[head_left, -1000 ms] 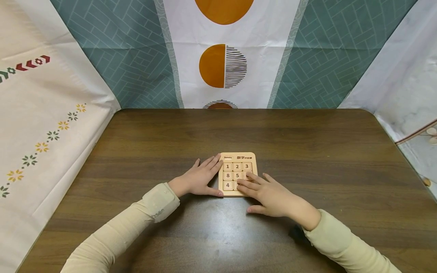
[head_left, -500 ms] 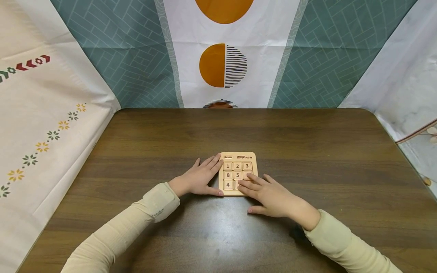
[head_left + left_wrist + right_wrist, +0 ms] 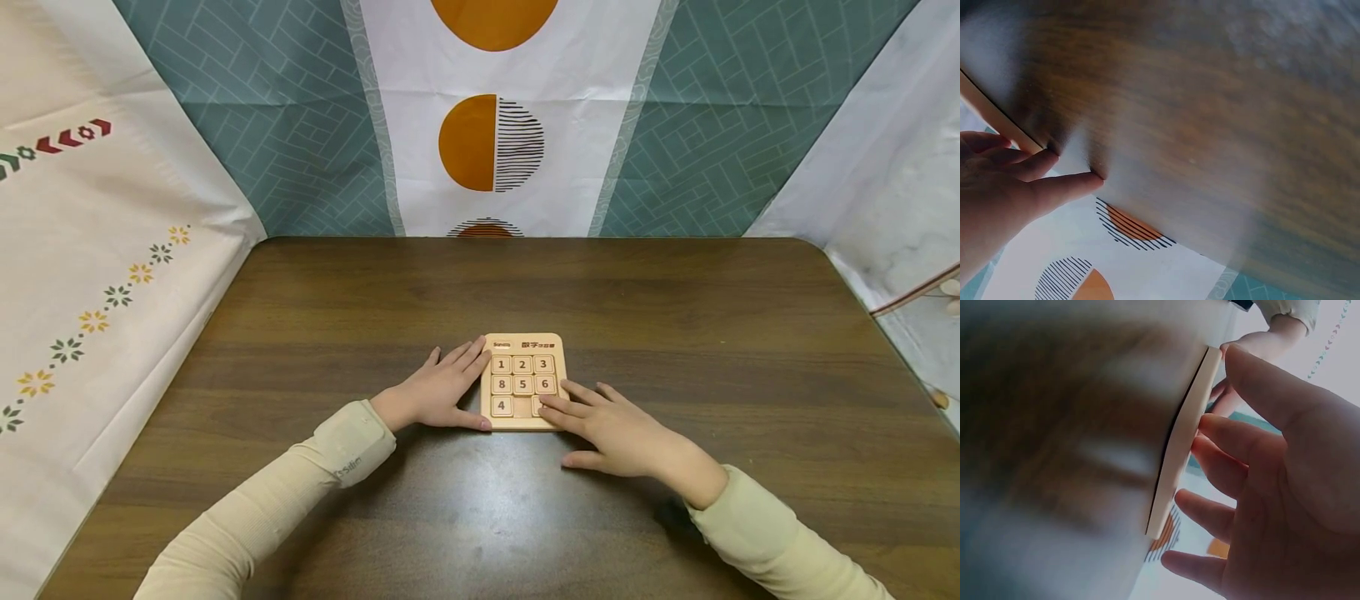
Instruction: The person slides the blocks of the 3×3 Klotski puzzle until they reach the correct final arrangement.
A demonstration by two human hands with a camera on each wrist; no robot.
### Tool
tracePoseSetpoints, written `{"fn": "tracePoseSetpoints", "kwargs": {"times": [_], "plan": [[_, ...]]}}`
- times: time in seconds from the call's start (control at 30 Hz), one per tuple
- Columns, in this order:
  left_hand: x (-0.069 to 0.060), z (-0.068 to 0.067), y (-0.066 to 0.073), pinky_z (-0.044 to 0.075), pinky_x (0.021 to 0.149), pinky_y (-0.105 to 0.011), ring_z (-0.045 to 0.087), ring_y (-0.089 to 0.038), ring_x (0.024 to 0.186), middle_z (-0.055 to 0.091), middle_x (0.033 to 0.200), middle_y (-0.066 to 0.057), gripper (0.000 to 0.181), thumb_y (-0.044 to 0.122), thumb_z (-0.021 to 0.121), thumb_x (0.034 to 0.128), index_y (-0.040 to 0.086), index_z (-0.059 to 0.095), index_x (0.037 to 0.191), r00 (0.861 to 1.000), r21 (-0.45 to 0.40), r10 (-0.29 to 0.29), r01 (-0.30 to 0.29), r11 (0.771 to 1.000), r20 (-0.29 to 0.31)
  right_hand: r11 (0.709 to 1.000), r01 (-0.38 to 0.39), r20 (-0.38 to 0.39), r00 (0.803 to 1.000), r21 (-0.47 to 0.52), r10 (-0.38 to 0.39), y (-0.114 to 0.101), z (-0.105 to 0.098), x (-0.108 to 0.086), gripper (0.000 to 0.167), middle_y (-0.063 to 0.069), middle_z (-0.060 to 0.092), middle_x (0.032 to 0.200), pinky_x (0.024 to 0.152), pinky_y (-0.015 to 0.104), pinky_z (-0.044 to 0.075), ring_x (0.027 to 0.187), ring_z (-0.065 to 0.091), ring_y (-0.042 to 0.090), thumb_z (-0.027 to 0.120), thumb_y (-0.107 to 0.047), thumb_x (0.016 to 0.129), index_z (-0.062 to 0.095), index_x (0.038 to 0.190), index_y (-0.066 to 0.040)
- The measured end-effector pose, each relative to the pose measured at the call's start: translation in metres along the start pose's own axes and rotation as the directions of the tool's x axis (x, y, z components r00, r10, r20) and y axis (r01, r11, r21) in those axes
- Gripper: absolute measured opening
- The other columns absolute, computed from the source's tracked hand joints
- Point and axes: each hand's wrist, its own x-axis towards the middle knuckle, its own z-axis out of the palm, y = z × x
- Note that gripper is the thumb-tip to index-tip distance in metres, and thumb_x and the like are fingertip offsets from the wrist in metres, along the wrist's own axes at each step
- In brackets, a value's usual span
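Number puzzle (image 3: 522, 384) lies on the table (image 3: 450, 300) between spread-fingered hands (image 3: 626, 435), right fingertips (image 3: 547, 412) partly hiding one tile (image 3: 536, 405).

A: State of the lower-right tile (image 3: 536, 409)?
B: Partly covered by the right hand (image 3: 630, 435); its number cannot be read with certainty.
A: The number board (image 3: 517, 423)?
B: Left edge partly hidden by the left hand (image 3: 441, 392). Smaller print (image 3: 547, 346), top right: too small to read. Its face is out of sight in both wrist views.
A: The table (image 3: 315, 333)?
B: Blurred in both wrist views.
A: Cut off?
B: Left sleeve (image 3: 232, 525) and right sleeve (image 3: 802, 550), by the head view's lower edge; the upper orange disc (image 3: 495, 21), by its top edge.
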Motion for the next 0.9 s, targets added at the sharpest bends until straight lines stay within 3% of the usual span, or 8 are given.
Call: {"fn": "tracePoseSetpoints", "kwargs": {"times": [0.37, 0.9], "plan": [[0.0, -0.001, 0.001, 0.015, 0.1, -0.061, 0.01, -0.029, 0.137, -0.003, 0.152, -0.011, 0.103, 0.071, 0.049, 0.076, 0.006, 0.011, 0.147, 1.0, -0.004, -0.001, 0.001, 1.0, 0.01, 1.0, -0.01, 0.019, 1.0, 0.029, 0.01, 0.002, -0.005, -0.004, 0.061, 0.004, 0.036, 0.143, 0.096, 0.06, 0.025, 0.133, 0.025, 0.031, 0.057, -0.043, 0.087, 0.042, 0.138, -0.012], [0.0, -0.002, 0.001, 0.016, 0.1, -0.061, 0.012, -0.031, 0.136, -0.001, 0.152, -0.012, 0.103, 0.07, 0.05, 0.0761, 0.005, 0.012, 0.146, 1.0, -0.018, -0.002, 0.002, 1.0, 0.005, 0.998, 0.058, 0.035, 0.998, -0.033, -0.056, -0.017, -0.004, 0.031, 0.067, 0.005, 0.032, 0.145, 0.098, 0.06, 0.021, 0.134, 0.021, 0.031, 0.056, -0.047, 0.085, 0.039, 0.139, -0.011]]}}
